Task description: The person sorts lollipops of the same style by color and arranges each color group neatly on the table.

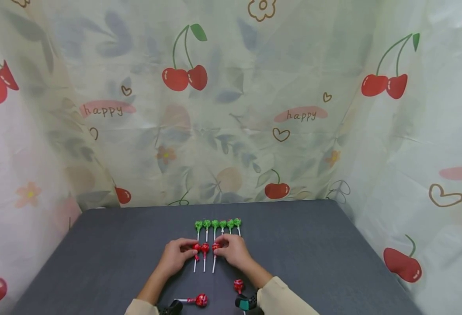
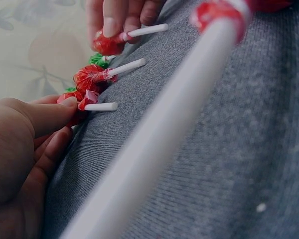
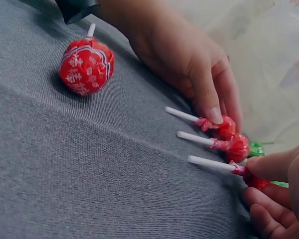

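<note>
My left hand (image 1: 177, 256) pinches the head of a red-wrapped lollipop (image 2: 82, 99) at the left end of a short row, thumb on its wrapper. Beside it lies a second red lollipop (image 1: 205, 248), untouched by either hand. At the row's right end, my right hand (image 1: 232, 251) holds a third red lollipop (image 3: 256, 181) by its head between thumb and fingers. All three white sticks point toward me. Just beyond the red heads, a row of several green lollipops (image 1: 215, 224) lies side by side, their sticks partly hidden by the hands.
Another red lollipop (image 1: 201, 300) lies near the left wrist, its stick pointing left. One more red lollipop (image 1: 238, 286) is by the right wrist, partly covered by the wrist camera (image 1: 248, 302). Grey cloth (image 1: 128, 245) covers the table, with a patterned curtain (image 1: 223, 109) behind.
</note>
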